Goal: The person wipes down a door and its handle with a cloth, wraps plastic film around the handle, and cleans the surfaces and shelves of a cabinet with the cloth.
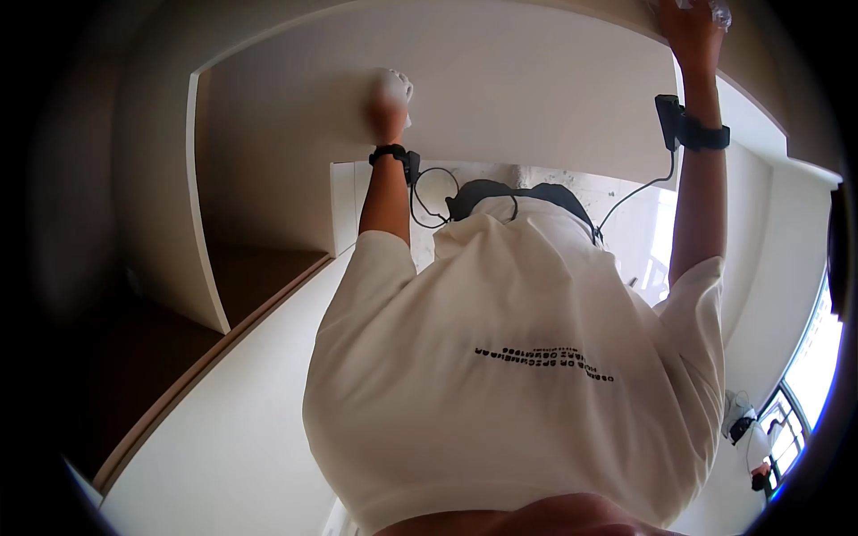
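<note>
My left hand (387, 109), blurred, is closed on a crumpled white thing (395, 82), possibly a cloth, against a pale flat panel (527, 80). At the top right edge, my right hand (693, 37) has its fingers wrapped round a clear, crinkled plastic thing (720, 12); the frame edge cuts off part of both. Each wrist wears a black strap with a small device and a cable. Both arms reach away from my white shirt (527, 313), the left bent slightly inward and the right stretched out along the panel's right side.
On the left is an open recess with a pale upright edge (201, 205) and a brown ledge (223, 353). Light, stained floor (554, 176) shows beyond the panel. At the far right stands a window (791, 424), with small, indistinct figures or objects beside it.
</note>
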A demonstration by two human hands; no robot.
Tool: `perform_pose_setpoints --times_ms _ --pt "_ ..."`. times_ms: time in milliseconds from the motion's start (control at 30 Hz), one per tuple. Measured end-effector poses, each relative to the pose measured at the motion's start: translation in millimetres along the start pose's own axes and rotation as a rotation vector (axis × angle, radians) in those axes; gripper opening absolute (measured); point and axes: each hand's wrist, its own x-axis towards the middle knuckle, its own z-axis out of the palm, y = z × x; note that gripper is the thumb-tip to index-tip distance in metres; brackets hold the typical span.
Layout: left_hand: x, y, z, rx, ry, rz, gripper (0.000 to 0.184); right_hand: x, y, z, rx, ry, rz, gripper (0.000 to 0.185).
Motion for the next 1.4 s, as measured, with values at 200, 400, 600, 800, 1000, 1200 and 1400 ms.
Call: perform_pose_setpoints --times_ms 200,400,600,800,1000,1200,1400 --pt "47.1 71.3 36.2 0.018 -0.587 -0.179 0.038 -48.5 7.5 -80.0 -0.02 0.086 -0.074 0.046" --pt "-45.4 218.1 174.4 -0.01 -0.692 -0.039 0.071 -203.5 -25.4 -167.5 -0.15 -0.133 0.358 0.061" --pt "-140.9 374.9 126.7 -0.472 -1.387 0.648 0.049 -312.7 -71.7 -214.3 -0.227 -0.273 0.868 0.061" --pt "-139.2 401.5 52.7 -0.835 -1.568 1.016 0.061 -341.1 -76.1 -222.7 -0.265 -0.13 1.015 0.065" --pt "-61.6 292.4 52.7 -0.829 -1.673 0.561 0.047 -338.0 -58.2 -167.3 -0.146 -0.207 1.015 0.067" --pt "52.9 145.4 -19.0 -1.184 -1.407 -0.079 0.051 -364.9 -38.4 -77.6 0.074 -0.79 0.97 0.068" --pt "88.2 44.4 -33.5 -0.74 -0.757 -0.17 0.054 -382.2 -29.4 -11.4 -0.096 -1.124 0.657 0.072"
